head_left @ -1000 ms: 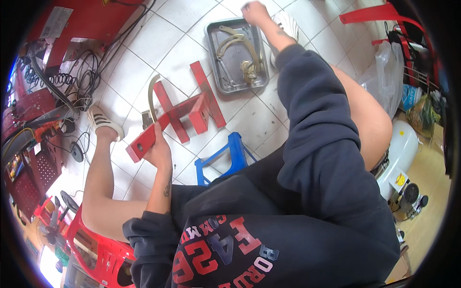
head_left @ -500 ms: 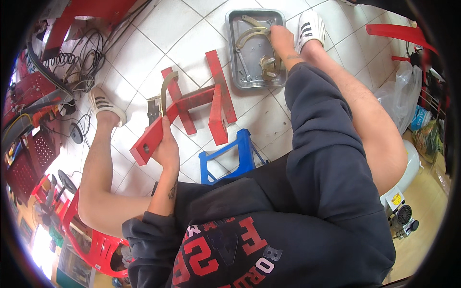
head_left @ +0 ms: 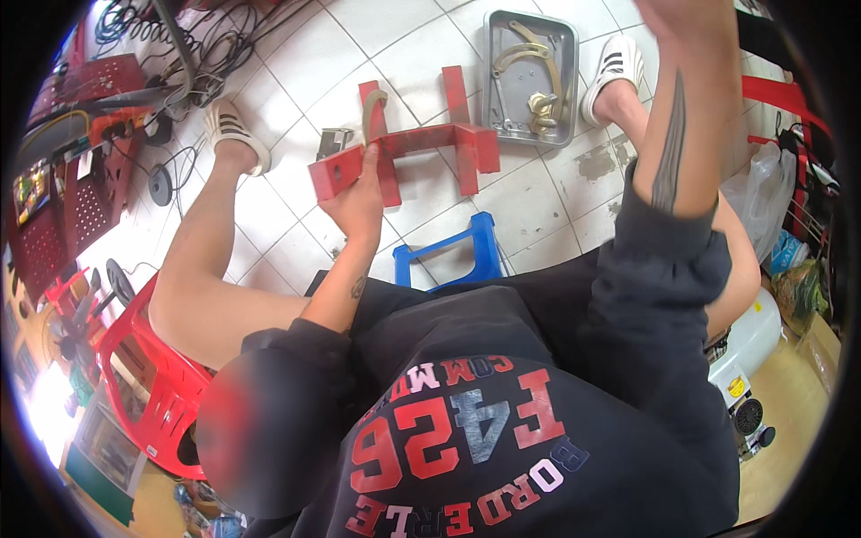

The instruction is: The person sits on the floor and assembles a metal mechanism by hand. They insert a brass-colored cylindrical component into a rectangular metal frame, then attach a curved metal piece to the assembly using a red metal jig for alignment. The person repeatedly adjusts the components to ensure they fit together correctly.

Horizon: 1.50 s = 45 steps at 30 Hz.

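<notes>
My left hand (head_left: 357, 204) is closed around the near left end of a red metal frame (head_left: 417, 138) with several bar-like legs. A curved brass-coloured bar (head_left: 371, 109) rises from the frame beside my thumb, and a small silvery metal block (head_left: 335, 142) is just left of it. My right hand (head_left: 689, 20) is raised at the top edge; its fingers are cut off, so whether it holds anything is hidden. Below and left of it, a grey metal tray (head_left: 488, 76) contains curved brass-coloured brackets (head_left: 522, 56), a brass-coloured fitting (head_left: 543, 109) and small loose hardware.
A low blue stool (head_left: 485, 247) stands on the tiled floor between my legs. Tangled black cables (head_left: 211, 40) and red perforated panels (head_left: 76, 193) lie left. A red plastic chair (head_left: 166, 394) is at lower left, a clear plastic bag (head_left: 764, 193) and white tank (head_left: 753, 336) at right.
My right hand has left the tray and swung up to the top right edge. My left hand keeps its hold on the red frame, now turned more level. The whole view has shifted.
</notes>
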Each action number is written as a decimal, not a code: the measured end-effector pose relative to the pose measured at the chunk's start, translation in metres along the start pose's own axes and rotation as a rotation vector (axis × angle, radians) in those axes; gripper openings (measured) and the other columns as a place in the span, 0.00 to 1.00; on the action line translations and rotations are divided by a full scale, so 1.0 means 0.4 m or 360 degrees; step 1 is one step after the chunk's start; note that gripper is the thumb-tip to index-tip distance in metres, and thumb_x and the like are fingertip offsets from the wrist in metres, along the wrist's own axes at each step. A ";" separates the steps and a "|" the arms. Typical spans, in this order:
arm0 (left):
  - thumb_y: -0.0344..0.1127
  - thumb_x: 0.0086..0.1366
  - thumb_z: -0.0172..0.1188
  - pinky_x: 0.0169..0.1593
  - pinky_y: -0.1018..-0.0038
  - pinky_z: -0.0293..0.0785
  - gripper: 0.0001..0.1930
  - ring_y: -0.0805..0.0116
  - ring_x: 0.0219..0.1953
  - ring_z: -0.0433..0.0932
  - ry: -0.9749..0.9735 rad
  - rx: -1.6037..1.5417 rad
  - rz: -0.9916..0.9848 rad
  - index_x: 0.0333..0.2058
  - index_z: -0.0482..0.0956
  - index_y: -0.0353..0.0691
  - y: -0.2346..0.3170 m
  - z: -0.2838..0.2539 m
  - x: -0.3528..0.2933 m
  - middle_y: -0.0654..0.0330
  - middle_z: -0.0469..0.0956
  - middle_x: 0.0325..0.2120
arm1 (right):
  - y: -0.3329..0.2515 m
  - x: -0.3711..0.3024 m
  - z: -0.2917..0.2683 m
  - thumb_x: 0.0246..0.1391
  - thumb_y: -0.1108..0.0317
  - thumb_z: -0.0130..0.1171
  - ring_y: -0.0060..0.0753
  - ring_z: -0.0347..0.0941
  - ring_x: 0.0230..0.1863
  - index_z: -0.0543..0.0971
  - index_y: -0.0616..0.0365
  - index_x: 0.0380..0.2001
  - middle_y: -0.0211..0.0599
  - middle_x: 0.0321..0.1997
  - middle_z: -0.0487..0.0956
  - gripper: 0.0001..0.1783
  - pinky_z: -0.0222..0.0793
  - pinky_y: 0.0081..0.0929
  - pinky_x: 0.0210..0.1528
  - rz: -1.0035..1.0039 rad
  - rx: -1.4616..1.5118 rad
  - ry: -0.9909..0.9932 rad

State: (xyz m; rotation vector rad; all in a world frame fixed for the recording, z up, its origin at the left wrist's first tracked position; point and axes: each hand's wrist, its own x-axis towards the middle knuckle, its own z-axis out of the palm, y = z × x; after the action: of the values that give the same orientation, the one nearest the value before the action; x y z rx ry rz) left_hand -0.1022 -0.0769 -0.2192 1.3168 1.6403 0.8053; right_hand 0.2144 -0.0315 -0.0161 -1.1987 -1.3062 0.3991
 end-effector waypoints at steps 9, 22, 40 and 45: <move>0.31 0.55 0.64 0.37 0.71 0.74 0.09 0.73 0.30 0.78 -0.0139 -0.0442 -0.0057 0.32 0.80 0.32 -0.033 -0.041 -0.027 0.59 0.82 0.27 | -0.193 -0.371 0.307 0.51 0.75 0.62 0.21 0.78 0.31 0.81 0.68 0.36 0.36 0.30 0.82 0.09 0.75 0.21 0.35 0.1174 0.0282 -0.0776; 0.35 0.54 0.64 0.35 0.60 0.71 0.11 0.47 0.27 0.78 -0.0042 0.0195 0.0246 0.27 0.80 0.31 -0.033 -0.038 -0.018 0.45 0.79 0.23 | 0.171 -0.606 0.516 0.51 0.71 0.63 0.38 0.83 0.34 0.85 0.66 0.34 0.49 0.32 0.85 0.10 0.76 0.31 0.41 0.1496 -0.0105 -0.0093; 0.38 0.55 0.65 0.39 0.58 0.73 0.12 0.45 0.32 0.79 -0.0038 0.0287 0.0170 0.28 0.80 0.32 -0.047 -0.049 -0.018 0.44 0.79 0.26 | 0.154 -0.604 0.532 0.57 0.74 0.60 0.30 0.83 0.38 0.83 0.66 0.43 0.45 0.37 0.85 0.12 0.76 0.25 0.44 0.1624 -0.0192 -0.0275; 0.37 0.55 0.64 0.40 0.59 0.73 0.12 0.44 0.33 0.79 -0.0084 0.0256 0.0127 0.29 0.80 0.32 -0.047 -0.051 -0.021 0.44 0.80 0.27 | 0.175 -0.616 0.527 0.53 0.75 0.61 0.30 0.83 0.35 0.84 0.66 0.38 0.44 0.34 0.86 0.10 0.77 0.27 0.40 0.1597 -0.0017 -0.0163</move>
State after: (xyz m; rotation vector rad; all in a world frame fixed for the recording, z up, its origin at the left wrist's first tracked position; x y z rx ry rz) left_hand -0.1279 -0.0887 -0.2250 1.5113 1.6473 0.6906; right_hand -0.0172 -0.1080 -0.2408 -1.8072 -0.6937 1.1751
